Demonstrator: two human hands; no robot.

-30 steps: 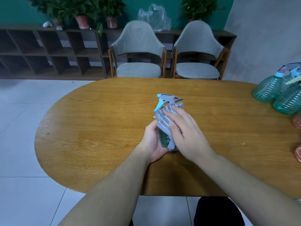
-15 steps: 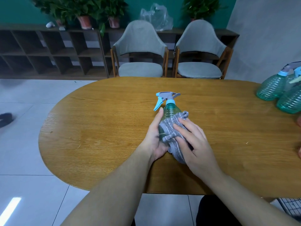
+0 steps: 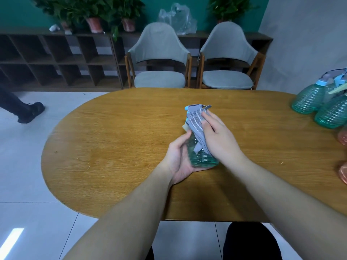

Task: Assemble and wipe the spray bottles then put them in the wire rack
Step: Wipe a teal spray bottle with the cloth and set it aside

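A green ribbed spray bottle (image 3: 201, 159) with a grey and light-blue trigger head (image 3: 196, 107) is held over the middle of the wooden table (image 3: 116, 147). My left hand (image 3: 177, 160) cups its base and lower side. My right hand (image 3: 219, 137) presses a grey striped cloth (image 3: 196, 126) against the bottle's neck and upper body, hiding most of the top half. Two more green spray bottles (image 3: 309, 99) stand at the table's right edge. No wire rack is in view.
Two orange-pink bottles (image 3: 343, 136) show partly at the right edge. Two grey chairs (image 3: 159, 59) stand behind the table, before a dark shelf unit (image 3: 56, 59) with potted plants. A person's leg and dark shoe (image 3: 28, 111) are on the tiled floor at left.
My right hand slid the cloth from the bottle's lower body up to its neck and trigger head. The lower ribbed body now shows. A person's foot came further into view at left.
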